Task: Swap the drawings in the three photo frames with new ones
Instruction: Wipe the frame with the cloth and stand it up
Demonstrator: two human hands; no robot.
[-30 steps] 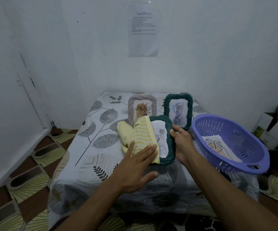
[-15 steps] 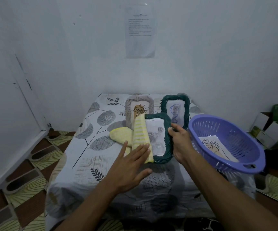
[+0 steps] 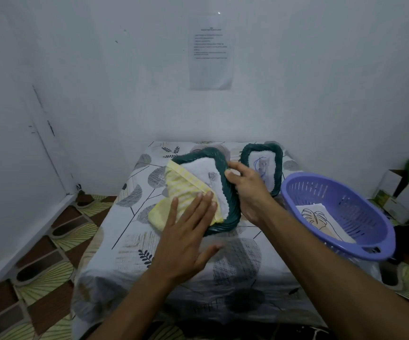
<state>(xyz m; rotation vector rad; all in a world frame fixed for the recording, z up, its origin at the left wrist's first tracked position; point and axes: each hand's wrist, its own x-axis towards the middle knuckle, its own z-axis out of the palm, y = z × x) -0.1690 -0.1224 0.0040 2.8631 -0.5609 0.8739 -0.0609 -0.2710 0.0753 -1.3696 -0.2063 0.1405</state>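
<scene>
Green photo frame (image 3: 233, 209), the woven one I am handling, sits over the middle of the tabletop (image 3: 149, 244). It is tipped up so that its face looks at me. Its long axis runs from the far left corner down to the near right corner. The far short end is the higher one. The near short end is low by the leaf-print cover, though I cannot tell whether it touches. A white drawing (image 3: 206, 168) fills its opening.

My right hand (image 3: 250, 192) grips the right long rim, with the thumb on the front and the fingers curled round the edge. My left hand (image 3: 186, 241) lies flat, its fingers (image 3: 206, 204) straight and close together. They press a yellow striped cloth (image 3: 181, 190) against the lower left of the frame's face. The cloth spills past the left rim.

Just behind my right hand a second green frame (image 3: 278, 163) stands upright on its short end, showing a blue line sketch (image 3: 262, 165). A sliver of a paler frame (image 3: 226, 151) shows behind the held frame's top edge.

To the right a purple basket (image 3: 360, 207) overhangs the tabletop's edge, and in it is a sheet with a leaf drawing (image 3: 318, 217). Cardboard boxes (image 3: 404, 192) sit beyond it. A printed sheet (image 3: 211, 50) hangs on the wall ahead.
</scene>
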